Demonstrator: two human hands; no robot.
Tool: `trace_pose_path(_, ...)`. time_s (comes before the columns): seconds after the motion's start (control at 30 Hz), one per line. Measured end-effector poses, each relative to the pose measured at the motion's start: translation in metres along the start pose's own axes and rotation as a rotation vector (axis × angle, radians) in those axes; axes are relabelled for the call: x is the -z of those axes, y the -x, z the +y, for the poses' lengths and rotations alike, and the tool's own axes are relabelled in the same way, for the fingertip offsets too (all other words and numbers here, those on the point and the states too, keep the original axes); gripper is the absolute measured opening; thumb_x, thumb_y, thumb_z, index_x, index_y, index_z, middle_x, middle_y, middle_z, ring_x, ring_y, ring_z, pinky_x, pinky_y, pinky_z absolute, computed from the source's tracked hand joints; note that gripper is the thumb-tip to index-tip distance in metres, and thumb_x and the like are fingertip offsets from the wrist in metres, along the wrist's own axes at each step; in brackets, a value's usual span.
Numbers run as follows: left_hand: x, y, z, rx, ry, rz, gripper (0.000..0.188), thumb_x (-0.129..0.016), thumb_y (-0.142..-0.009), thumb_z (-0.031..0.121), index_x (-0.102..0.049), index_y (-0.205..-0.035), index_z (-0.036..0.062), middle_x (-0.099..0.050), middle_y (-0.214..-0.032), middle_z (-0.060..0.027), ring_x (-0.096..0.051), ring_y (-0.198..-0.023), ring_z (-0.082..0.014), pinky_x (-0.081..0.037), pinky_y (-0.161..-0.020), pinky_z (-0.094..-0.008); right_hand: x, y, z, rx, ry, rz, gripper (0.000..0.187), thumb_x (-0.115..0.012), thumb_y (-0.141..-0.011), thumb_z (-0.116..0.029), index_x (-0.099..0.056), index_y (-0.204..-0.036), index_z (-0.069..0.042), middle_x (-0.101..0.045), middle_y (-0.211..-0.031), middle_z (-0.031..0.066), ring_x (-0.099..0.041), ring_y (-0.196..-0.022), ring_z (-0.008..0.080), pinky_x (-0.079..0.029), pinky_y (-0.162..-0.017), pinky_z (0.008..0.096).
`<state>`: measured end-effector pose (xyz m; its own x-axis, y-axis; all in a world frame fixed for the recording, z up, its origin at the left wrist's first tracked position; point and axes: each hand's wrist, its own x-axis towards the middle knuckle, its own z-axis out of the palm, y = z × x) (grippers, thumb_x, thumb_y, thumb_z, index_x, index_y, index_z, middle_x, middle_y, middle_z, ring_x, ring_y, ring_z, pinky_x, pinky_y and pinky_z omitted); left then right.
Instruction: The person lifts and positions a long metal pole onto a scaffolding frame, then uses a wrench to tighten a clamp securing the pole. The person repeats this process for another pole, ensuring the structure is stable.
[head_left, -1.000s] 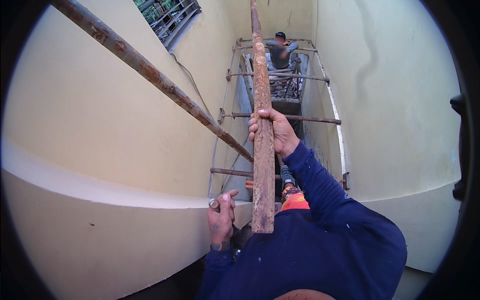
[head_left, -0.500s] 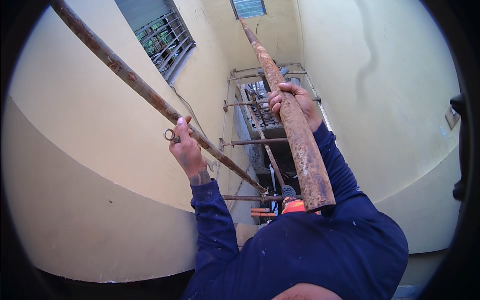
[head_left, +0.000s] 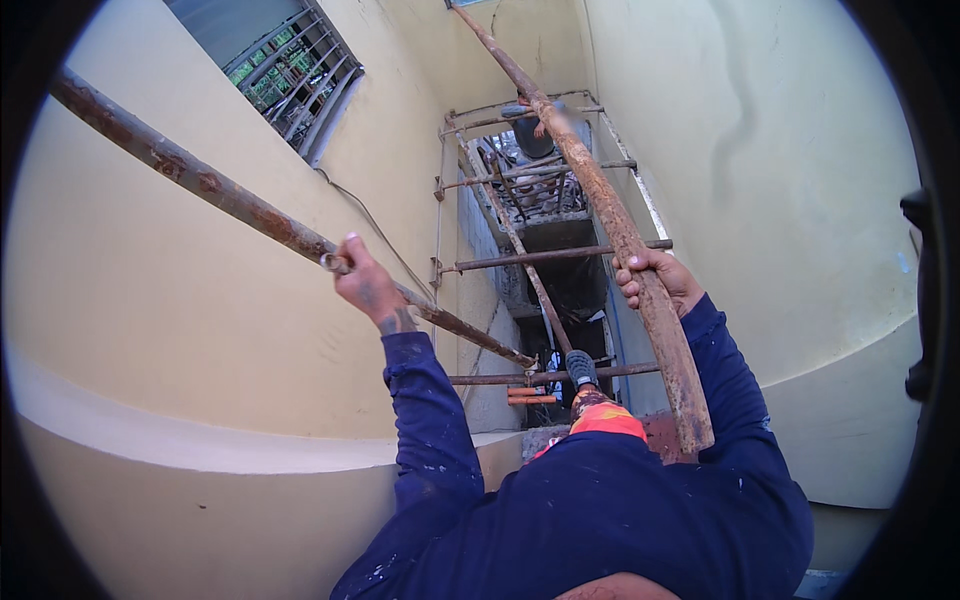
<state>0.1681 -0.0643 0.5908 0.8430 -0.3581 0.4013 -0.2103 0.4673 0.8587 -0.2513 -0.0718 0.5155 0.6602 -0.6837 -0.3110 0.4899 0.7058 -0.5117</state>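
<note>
My right hand is wrapped round a long rusty pipe, which slants from near my right side up toward the window at the far end. My left hand is closed on a wrench, whose ring end sticks out beside the thumb; the rest is mostly hidden in the hand. That hand also lies against a second rusty pipe, a diagonal one running from the upper left down to the scaffold. Whether its fingers go round this pipe I cannot tell.
Below me stands a rusty scaffold frame with crossbars between cream walls. My foot is by the lowest crossbar. Another person is partly visible at the far end, behind the pipe. A barred window is at upper left.
My right hand and its pipe have moved right and lower in view, and the pipe's near end has swung right. The left hand sits slightly lower. The view has shifted, showing the person beyond.
</note>
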Motion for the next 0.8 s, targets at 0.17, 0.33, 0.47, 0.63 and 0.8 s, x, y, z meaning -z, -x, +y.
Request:
trace_pose_path(0.17, 0.006, -0.1, 0.056, -0.109, -0.251, 0.328, 0.048, -0.074, -0.088, 0.046, -0.067, -0.101, 0.0005, -0.069, -0.099, -0.0124, -0.064, -0.089, -0.0225, -0.052, -0.083, -0.0364, 0.05, 0.0, 0.014, 0.022, 0.233, 0.188, 0.028, -0.062, -0.085, -0.011, -0.052, -0.111, -0.003, -0.061, -0.08, 0.0075, -0.064, -0.065, 0.0178, -0.058, -0.056, 0.0359)
trace_pose_path(0.33, 0.006, -0.206, 0.092, -0.287, -0.312, 0.213, 0.091, -0.07, -0.071, 0.079, -0.068, -0.12, 0.002, -0.072, -0.107, -0.0136, -0.068, -0.099, -0.0274, -0.05, -0.09, -0.0405, 0.073, -0.011, 0.028, 0.03, 0.216, 0.115, 0.03, -0.062, -0.08, -0.01, -0.053, -0.108, -0.004, -0.062, -0.077, 0.0107, -0.062, -0.061, 0.0227, -0.057, -0.057, 0.0416)
trace_pose_path(0.47, -0.009, -0.229, 0.102, -0.257, -0.453, 0.135, 0.078, -0.077, -0.071, 0.068, -0.071, -0.116, 0.0042, -0.073, -0.11, -0.0117, -0.068, -0.105, -0.0279, -0.048, -0.097, -0.0401, 0.074, -0.012, 0.03, 0.04, 0.18, 0.17, 0.029, -0.061, -0.079, -0.005, -0.052, -0.106, -0.003, -0.061, -0.076, 0.0119, -0.063, -0.061, 0.0237, -0.057, -0.057, 0.0434)
trace_pose_path(0.63, -0.003, -0.233, 0.099, -0.336, -0.281, -0.017, 0.047, -0.082, -0.079, 0.039, -0.072, -0.103, 0.0005, -0.075, -0.096, -0.0085, -0.069, -0.087, -0.021, -0.051, -0.086, -0.0355, 0.07, -0.017, 0.043, 0.018, 0.187, 0.185, 0.027, -0.061, -0.079, -0.009, -0.054, -0.104, -0.005, -0.062, -0.077, 0.0109, -0.063, -0.058, 0.0223, -0.059, -0.057, 0.0445)
trace_pose_path(0.8, -0.015, -0.22, 0.114, -0.281, -0.168, -0.249, 0.033, -0.08, -0.084, 0.027, -0.068, -0.097, -0.0003, -0.072, -0.084, -0.0059, -0.067, -0.076, -0.0155, -0.053, -0.075, -0.0304, 0.042, -0.033, 0.062, 0.037, 0.201, 0.186, 0.026, -0.061, -0.079, -0.008, -0.054, -0.104, -0.004, -0.062, -0.077, 0.0112, -0.063, -0.06, 0.0228, -0.059, -0.059, 0.0437)
